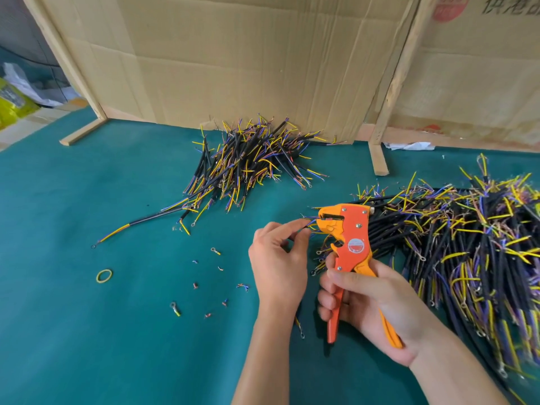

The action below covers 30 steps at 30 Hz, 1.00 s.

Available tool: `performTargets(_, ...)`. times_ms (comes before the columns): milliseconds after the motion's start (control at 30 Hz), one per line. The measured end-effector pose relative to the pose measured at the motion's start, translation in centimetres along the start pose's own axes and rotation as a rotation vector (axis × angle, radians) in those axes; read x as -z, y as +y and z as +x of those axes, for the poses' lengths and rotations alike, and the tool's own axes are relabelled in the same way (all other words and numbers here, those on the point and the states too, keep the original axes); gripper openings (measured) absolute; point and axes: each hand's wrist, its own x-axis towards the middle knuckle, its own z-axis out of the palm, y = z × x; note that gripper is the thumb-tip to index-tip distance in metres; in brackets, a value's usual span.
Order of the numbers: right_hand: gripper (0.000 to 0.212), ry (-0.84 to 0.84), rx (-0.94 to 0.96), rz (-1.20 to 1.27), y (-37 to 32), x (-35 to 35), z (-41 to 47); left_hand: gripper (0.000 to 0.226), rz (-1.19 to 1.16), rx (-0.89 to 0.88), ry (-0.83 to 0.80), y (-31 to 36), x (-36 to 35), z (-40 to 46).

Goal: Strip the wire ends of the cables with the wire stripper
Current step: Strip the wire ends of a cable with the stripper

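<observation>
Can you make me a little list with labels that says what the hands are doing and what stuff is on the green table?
left hand: pinches a thin wire and feeds it into the tool's head
right hand: grips the handles of the orange wire stripper
far pile: black cables with yellow and blue ends, by the cardboard wall
near pile: a bigger heap of cables on the right
table: green cover
small bits: a yellow rubber band, snipped scraps

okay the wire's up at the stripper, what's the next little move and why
Probably squeeze the orange wire stripper in the right hand: the left hand pinches thin coloured wire ends right at its head, whose handles look spread.
</observation>
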Motion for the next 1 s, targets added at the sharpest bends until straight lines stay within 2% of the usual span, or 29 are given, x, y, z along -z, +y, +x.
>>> performTargets(200,0.031,0.036,-0.001,-0.051,0.0,-0.3,0.1,0.019,-0.007,-0.010,-0.018,0.0,0.1,-0.1)
performTargets(367,0.043,0.131,0.060,-0.083,0.2,-0.4,0.0,0.017,-0.040,-0.018,-0.068,0.3,-0.1,-0.2)
performTargets(433,0.038,0.101,0.064,-0.048,0.2,-0.4,-0.1,0.017,-0.065,0.000,-0.069,0.4,-0.1,-0.3)
performTargets(533,0.031,0.028,0.044,0.066,0.0,0.0,-0.4,0.016,-0.146,0.118,-0.058,0.3,0.0,-0.1)
performTargets(633,0.030,0.033,0.059,0.128,-0.3,0.8,-0.7,0.021,-0.196,0.164,-0.063,0.3,0.2,0.1)
performTargets(833,0.035,0.011,0.006,0.077,-0.8,1.4,-1.1,0.019,-0.224,0.146,-0.134,0.3,0.5,0.3)
performTargets(1000,0.036,-0.031,-0.035,0.028,-0.9,1.3,-1.3,0.022,-0.255,0.171,-0.128,0.4,0.7,0.3)
